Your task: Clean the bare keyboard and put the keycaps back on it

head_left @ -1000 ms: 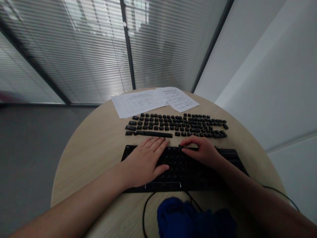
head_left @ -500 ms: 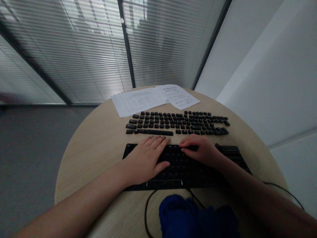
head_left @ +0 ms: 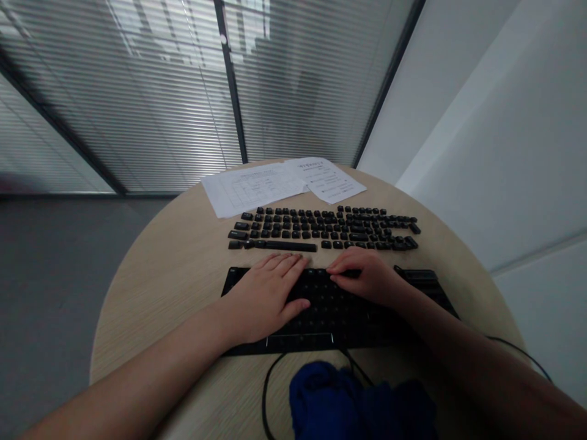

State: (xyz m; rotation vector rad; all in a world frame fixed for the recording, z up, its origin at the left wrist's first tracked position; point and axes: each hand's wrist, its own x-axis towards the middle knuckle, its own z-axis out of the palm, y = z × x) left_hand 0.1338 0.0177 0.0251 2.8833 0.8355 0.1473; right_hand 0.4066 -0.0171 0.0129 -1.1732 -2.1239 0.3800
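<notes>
A black keyboard [head_left: 316, 318] lies on the round table, most of its keycaps off and small studs showing; a few keys remain along its top row. My left hand [head_left: 266, 296] rests flat over its left part, fingers stretched toward the far edge and thumb out to the side. At the top row, my right hand [head_left: 364, 275] is curled, with fingertips and thumb drawn together on the keys; whatever lies between them is hidden. Beyond the keyboard, loose black keycaps [head_left: 305, 234] sit in several rows, with a long space bar [head_left: 291, 246] in the nearest row.
Printed sheets of paper [head_left: 257, 189] lie at the table's [head_left: 151, 287] far side. A blue cloth bundle [head_left: 325, 403] is at the near edge, with a black cable [head_left: 265, 391] beside it. Glass with blinds [head_left: 293, 122] stands behind; a white wall [head_left: 518, 153] is to the right.
The whole view has shifted slightly, so everything appears a little further left. Both hands keep nearly the same places on the keyboard.
</notes>
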